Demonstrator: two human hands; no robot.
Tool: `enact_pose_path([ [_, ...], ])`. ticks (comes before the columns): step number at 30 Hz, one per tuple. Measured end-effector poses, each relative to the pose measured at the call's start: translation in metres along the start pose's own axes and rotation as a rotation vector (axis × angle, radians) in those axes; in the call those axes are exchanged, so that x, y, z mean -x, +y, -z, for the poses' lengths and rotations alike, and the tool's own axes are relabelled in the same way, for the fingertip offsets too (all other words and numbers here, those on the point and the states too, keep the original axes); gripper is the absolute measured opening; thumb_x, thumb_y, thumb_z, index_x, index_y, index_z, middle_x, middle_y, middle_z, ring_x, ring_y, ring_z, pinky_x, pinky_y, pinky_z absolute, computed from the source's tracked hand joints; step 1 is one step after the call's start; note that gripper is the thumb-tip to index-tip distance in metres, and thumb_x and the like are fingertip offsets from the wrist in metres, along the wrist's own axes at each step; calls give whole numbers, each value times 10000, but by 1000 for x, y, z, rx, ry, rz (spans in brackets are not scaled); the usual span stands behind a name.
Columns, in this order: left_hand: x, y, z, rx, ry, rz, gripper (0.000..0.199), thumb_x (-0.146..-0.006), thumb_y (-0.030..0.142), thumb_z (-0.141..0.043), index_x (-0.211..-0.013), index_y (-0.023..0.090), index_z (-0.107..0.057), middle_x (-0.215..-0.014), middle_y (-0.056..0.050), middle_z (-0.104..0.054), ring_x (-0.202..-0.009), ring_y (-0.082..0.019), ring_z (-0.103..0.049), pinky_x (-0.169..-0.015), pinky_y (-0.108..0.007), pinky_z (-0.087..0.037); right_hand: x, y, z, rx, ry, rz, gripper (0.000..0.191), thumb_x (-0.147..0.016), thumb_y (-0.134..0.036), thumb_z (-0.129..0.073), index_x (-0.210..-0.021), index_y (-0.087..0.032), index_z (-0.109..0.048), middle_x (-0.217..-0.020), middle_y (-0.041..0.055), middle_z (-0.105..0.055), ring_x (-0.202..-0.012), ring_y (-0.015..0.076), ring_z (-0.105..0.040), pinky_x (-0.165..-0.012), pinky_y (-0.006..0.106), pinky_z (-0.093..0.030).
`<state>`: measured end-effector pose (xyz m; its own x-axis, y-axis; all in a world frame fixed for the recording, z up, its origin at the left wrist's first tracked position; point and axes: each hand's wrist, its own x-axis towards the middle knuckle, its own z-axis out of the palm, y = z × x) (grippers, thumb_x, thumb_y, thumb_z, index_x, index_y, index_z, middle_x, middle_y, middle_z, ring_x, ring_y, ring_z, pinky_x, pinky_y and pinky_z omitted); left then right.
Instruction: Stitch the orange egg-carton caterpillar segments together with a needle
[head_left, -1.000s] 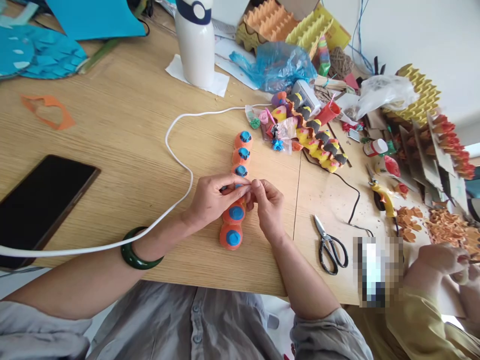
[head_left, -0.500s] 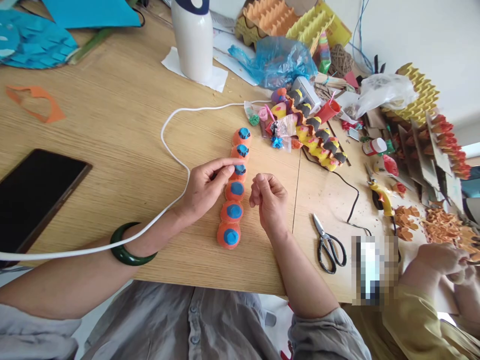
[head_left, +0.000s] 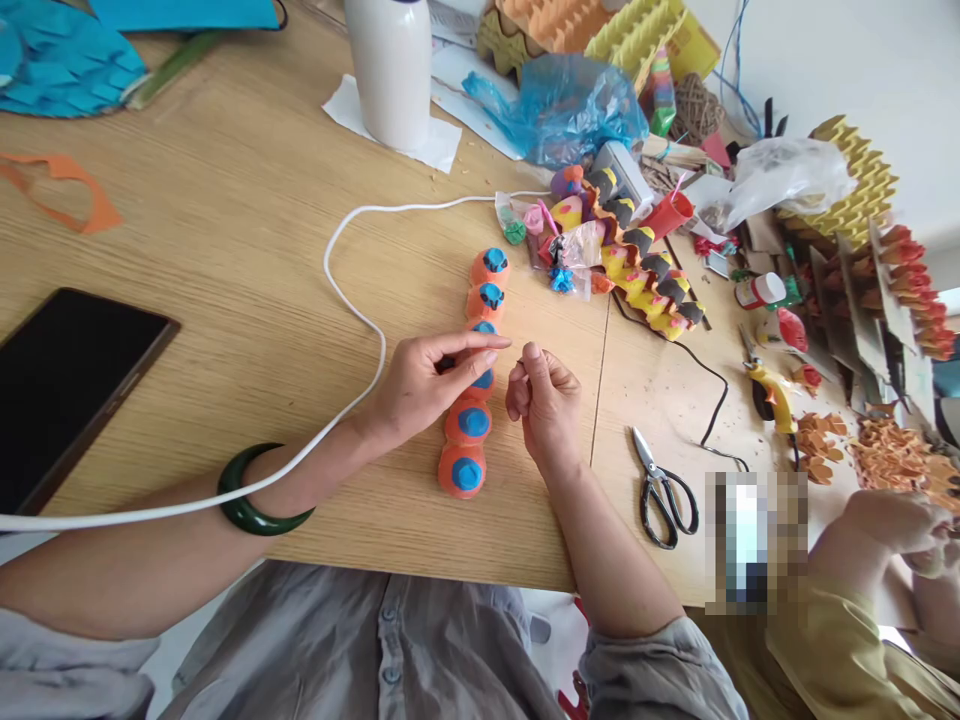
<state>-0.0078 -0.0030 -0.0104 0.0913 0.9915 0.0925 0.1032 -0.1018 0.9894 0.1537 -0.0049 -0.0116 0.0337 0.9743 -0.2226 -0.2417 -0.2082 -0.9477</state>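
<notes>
At far left, a dark phone (head_left: 82, 390) lies on the worktop (head_left: 247, 220), cut off by the frame edge. A white bottle (head_left: 391, 85) stands farther back, its top out of frame. The left hand (head_left: 502, 349) reaches over an orange cup strip (head_left: 470, 424) with blue discs, partly hiding the middle cups; its thumb and forefinger are slightly parted, and any small item held cannot be determined. Just right of the strip, the right hand (head_left: 519, 362) is curled, thumb against fingers; its contents are unconfirmed. Scissors (head_left: 664, 490) lie farther right. Beside them, a pixelated object (head_left: 750, 540) is unidentifiable.
</notes>
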Motion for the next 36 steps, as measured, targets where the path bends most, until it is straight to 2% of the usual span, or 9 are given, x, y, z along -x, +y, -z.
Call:
enact_pose_path([
  [5, 7, 1, -5, -80, -10, -93, 347, -982, 430, -670, -1172, 192, -837, -1075, -62, -841, -896, -188, -782, -783, -232, -607, 2, 2, -1, 32, 15, 50, 485, -849, -632, -761, -647, -217, -611, -447, -98, -431, -391, 61, -354, -395, 223, -323],
  [8, 11, 4, -8, -59, -49, -121, 338, -1002, 390, -650, -1206, 182, -822, -1183, -75, -819, -1005, -207, -794, -862, -242, -622, 3, 1, -2, 35, 2, 76, 476, -862, -615, -761, -647, -221, -603, -467, -92, -443, -413, 66, -367, -415, 226, -346],
  [12, 11, 6, -10, 13, -61, -61, 337, -991, 409, -662, -1171, 178, -830, -1108, -67, -836, -923, -191, -787, -784, -234, -616, 4, 1, -1, 71, -7, 80, 483, -866, -632, -751, -656, -226, -596, -481, -87, -451, -425, 72, -381, -439, 236, -374],
  [18, 8, 3, -8, 101, -49, 68, 351, -903, 440, -766, -1128, 180, -840, -815, -31, -797, -673, -137, -682, -575, -209, -518, 6, 3, -2, 98, -27, 71, 520, -869, -635, -746, -619, -231, -534, -488, -80, -465, -436, 77, -404, -447, 238, -379],
  [23, 7, 3, -8, 139, -27, 34, 251, -917, 403, -762, -1013, 186, -845, -764, -17, -770, -675, -133, -679, -641, -219, -554, 8, 4, -2, 115, -99, 69, 506, -930, -624, -683, -640, -227, -561, -539, -52, -546, -487, 92, -486, -512, 248, -434],
  [28, 5, 6, -8, 61, 68, 6, 234, -906, 395, -765, -954, 183, -853, -770, -23, -776, -674, -134, -661, -646, -225, -542, 7, 3, -1, 102, -149, 41, 517, -966, -682, -577, -716, -233, -633, -597, -24, -624, -519, 117, -563, -550, 273, -488],
  [32, 5, 5, -7, 55, 64, 36, 264, -900, 420, -764, -989, 193, -864, -814, -34, -790, -707, -149, -670, -646, -233, -544, 7, 1, -1, 106, -138, 52, 441, -934, -622, -676, -725, -235, -643, -608, -36, -624, -515, 107, -554, -542, 265, -489],
  [36, 5, 5, -5, 71, 57, 58, 335, -928, 448, -734, -1121, 199, -849, -845, -33, -788, -705, -137, -652, -633, -226, -522, 6, 1, -2, 62, -71, 75, 322, -874, -508, -798, -762, -234, -672, -612, -60, -605, -495, 85, -524, -517, 243, -478],
])
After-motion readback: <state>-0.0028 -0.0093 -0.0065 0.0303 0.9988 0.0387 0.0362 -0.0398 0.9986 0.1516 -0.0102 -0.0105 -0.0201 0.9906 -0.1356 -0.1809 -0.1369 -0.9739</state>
